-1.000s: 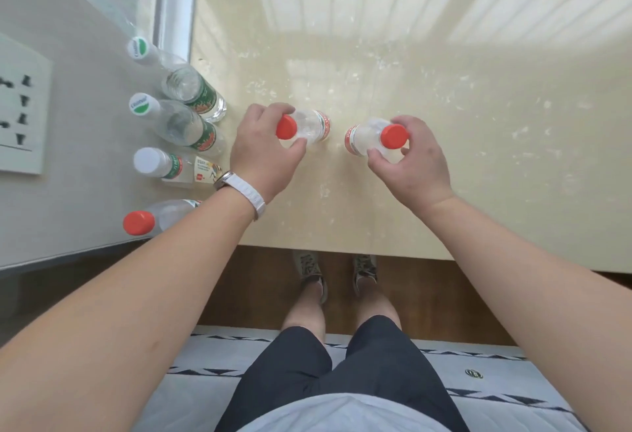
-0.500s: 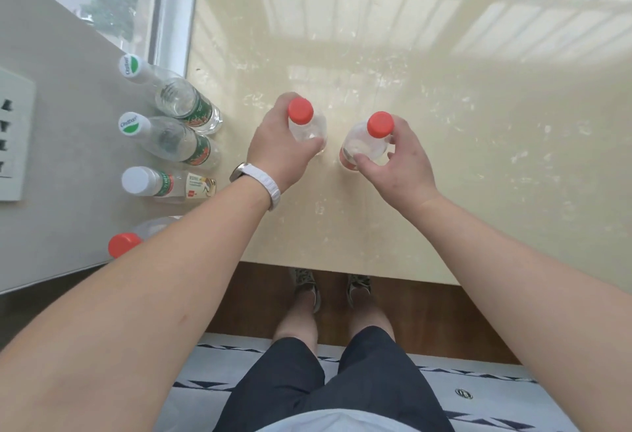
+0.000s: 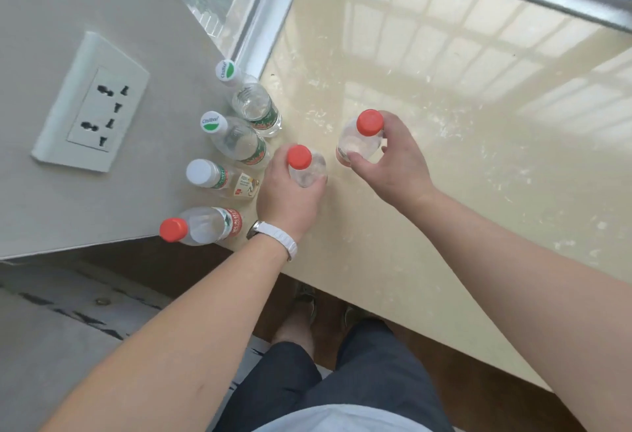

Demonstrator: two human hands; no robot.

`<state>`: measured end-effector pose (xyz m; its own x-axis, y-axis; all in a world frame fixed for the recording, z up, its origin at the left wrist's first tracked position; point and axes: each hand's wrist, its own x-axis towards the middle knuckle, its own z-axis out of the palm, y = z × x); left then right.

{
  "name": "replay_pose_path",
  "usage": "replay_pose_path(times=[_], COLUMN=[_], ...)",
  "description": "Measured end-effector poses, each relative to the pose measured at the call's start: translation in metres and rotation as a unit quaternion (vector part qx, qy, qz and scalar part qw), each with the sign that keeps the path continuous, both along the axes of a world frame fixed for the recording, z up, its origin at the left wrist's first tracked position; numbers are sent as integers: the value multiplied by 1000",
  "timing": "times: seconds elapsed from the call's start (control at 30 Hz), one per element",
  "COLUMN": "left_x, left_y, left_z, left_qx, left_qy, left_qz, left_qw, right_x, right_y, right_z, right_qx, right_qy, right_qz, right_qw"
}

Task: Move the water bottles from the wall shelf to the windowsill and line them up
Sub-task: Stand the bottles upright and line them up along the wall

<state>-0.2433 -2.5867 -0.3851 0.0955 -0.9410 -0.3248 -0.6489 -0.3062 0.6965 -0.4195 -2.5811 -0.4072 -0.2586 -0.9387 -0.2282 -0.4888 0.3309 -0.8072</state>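
Note:
Several clear water bottles stand in a row along the left wall on the cream windowsill (image 3: pixel 444 164): two with green-and-white caps (image 3: pixel 226 70) (image 3: pixel 213 122), one with a white cap (image 3: pixel 200 172) and one with a red cap (image 3: pixel 173 229). My left hand (image 3: pixel 287 199) grips a red-capped bottle (image 3: pixel 304 166) upright on the sill, just right of that row. My right hand (image 3: pixel 393 161) grips a second red-capped bottle (image 3: pixel 362 135) upright, a little farther right and back.
A white wall socket (image 3: pixel 92 106) sits on the grey wall at the left. The window frame (image 3: pixel 263 21) runs along the back of the sill. The sill's front edge lies below my arms, with brown floor and my feet under it.
Both held bottles went from tilted to upright, and my hands carried them left toward the row by the wall. The view swung left and tilted.

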Motion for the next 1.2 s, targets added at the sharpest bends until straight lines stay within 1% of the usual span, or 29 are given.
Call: replay_pose_path(times=[0.2, 0.4, 0.5, 0.63, 1.0, 1.2], left_x=[11, 11, 10, 11, 15, 14], left_y=[-10, -23, -27, -28, -25, -23], left_z=[2, 0, -5, -5, -9, -10], left_qx=[4, -7, -22, -28, -42, -32], left_qy=[25, 21, 12, -2, 16, 24], left_qz=[80, 102, 89, 79, 99, 107], left_qw=[996, 994, 996, 996, 994, 993], right_x=[24, 38, 38, 40, 41, 37], right_y=[-45, -72, -82, -90, -101, -99], right_z=[0, -1, -6, -11, -14, -14], right_qx=[7, 20, 17, 24, 26, 28], right_qy=[8, 15, 14, -6, 2, 11], right_qz=[86, 146, 168, 184, 215, 230], right_qw=[996, 989, 986, 983, 976, 973])
